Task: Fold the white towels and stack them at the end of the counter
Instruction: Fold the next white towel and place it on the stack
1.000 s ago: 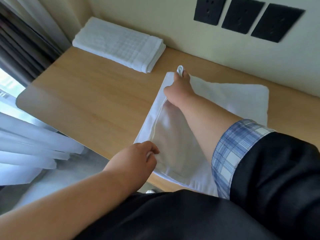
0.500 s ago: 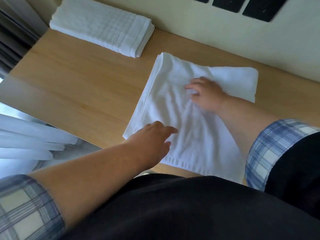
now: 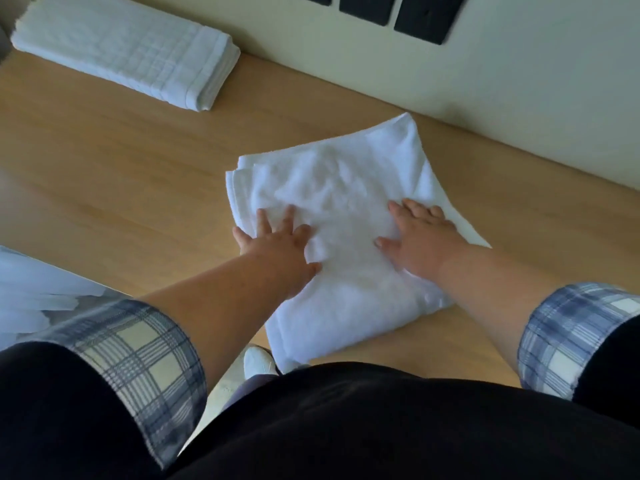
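Note:
A white towel (image 3: 343,188) lies folded in layers on the wooden counter (image 3: 114,174), its near end reaching the counter's front edge. My left hand (image 3: 277,244) presses flat on the towel's left side with fingers spread. My right hand (image 3: 420,237) lies flat on its right side, fingers straight. A second white towel (image 3: 128,46), folded into a long neat rectangle, sits at the far left end of the counter against the wall.
Black wall plates (image 3: 398,8) are set in the cream wall behind the counter. White curtain fabric (image 3: 31,292) hangs past the counter's left front edge. A white shoe (image 3: 258,362) shows on the floor below.
The towel has been folded over into a narrower, thicker shape. Both hands now press flat on top of it, and the view has shifted left and closer.

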`<action>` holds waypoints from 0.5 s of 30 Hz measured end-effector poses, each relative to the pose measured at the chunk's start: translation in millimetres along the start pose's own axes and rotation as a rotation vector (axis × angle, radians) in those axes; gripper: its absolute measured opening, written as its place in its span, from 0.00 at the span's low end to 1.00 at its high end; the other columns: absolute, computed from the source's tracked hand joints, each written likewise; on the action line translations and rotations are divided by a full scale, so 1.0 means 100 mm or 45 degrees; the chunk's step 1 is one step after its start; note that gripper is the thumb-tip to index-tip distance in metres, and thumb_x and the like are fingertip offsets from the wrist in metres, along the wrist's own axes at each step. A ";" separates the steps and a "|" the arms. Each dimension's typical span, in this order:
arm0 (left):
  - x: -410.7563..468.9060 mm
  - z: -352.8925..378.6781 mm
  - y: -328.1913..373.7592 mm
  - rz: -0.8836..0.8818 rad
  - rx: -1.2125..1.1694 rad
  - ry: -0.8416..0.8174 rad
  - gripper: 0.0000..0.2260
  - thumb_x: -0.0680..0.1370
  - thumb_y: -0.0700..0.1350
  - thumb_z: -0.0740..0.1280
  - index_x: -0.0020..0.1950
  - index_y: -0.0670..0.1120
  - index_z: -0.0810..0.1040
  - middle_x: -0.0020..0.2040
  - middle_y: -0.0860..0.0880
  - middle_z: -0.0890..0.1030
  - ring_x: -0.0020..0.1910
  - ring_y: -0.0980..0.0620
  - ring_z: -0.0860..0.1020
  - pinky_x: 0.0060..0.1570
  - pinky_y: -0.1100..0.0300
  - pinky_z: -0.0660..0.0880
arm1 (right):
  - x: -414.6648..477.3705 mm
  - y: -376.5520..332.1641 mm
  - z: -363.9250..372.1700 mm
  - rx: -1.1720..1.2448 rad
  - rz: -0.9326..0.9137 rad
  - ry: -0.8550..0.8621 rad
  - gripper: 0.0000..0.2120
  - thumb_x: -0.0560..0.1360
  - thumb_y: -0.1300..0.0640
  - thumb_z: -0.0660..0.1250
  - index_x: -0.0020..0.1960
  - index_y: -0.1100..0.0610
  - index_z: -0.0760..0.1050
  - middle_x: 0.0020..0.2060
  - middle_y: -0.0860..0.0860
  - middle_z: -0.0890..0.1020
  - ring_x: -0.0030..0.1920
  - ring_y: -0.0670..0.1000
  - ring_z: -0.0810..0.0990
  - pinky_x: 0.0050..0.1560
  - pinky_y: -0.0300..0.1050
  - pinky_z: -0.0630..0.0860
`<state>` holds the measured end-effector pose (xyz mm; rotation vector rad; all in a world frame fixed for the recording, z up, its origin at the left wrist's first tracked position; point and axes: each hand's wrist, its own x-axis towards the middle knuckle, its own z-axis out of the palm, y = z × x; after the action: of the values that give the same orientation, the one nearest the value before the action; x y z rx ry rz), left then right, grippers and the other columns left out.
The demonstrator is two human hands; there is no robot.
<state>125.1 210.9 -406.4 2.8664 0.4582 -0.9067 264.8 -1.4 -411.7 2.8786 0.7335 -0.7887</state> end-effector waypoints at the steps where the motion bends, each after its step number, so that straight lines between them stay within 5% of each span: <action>1: 0.06 -0.01 0.02 0.005 -0.018 0.008 0.33 0.77 0.69 0.54 0.78 0.61 0.47 0.80 0.55 0.35 0.77 0.37 0.37 0.69 0.27 0.50 | -0.10 0.07 0.05 0.011 0.011 0.016 0.39 0.75 0.30 0.54 0.80 0.45 0.47 0.79 0.50 0.53 0.76 0.59 0.54 0.74 0.57 0.57; 7: 0.21 0.07 0.05 0.229 -0.274 0.144 0.28 0.76 0.60 0.65 0.75 0.61 0.61 0.81 0.53 0.40 0.79 0.42 0.41 0.73 0.40 0.58 | -0.63 0.42 0.37 0.083 0.035 0.100 0.34 0.74 0.30 0.57 0.74 0.47 0.60 0.67 0.53 0.67 0.67 0.58 0.67 0.66 0.55 0.66; 11: 0.35 0.06 -0.01 -0.179 -0.917 0.450 0.33 0.75 0.57 0.69 0.76 0.57 0.58 0.77 0.46 0.59 0.73 0.41 0.62 0.68 0.46 0.65 | -0.48 0.70 0.30 0.555 0.206 0.573 0.20 0.76 0.42 0.68 0.62 0.53 0.78 0.59 0.55 0.78 0.64 0.58 0.72 0.67 0.48 0.64; 13: 0.51 -0.02 -0.07 -0.373 -1.258 0.458 0.38 0.74 0.58 0.70 0.78 0.52 0.55 0.72 0.46 0.69 0.67 0.43 0.71 0.58 0.52 0.71 | -0.31 0.83 0.19 0.856 0.393 0.696 0.26 0.74 0.45 0.70 0.67 0.57 0.73 0.57 0.52 0.78 0.63 0.58 0.74 0.62 0.47 0.68; 15: 0.67 -0.08 -0.14 -0.431 -1.309 0.449 0.37 0.74 0.59 0.70 0.78 0.48 0.60 0.65 0.47 0.76 0.61 0.44 0.77 0.52 0.56 0.72 | -0.13 0.92 0.05 1.185 0.588 0.568 0.36 0.71 0.40 0.70 0.73 0.56 0.67 0.55 0.48 0.77 0.60 0.54 0.76 0.59 0.46 0.71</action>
<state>177.0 242.6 -438.1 1.9834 1.0760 -0.0711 295.4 -89.2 -415.4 3.8589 -0.4631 -0.4929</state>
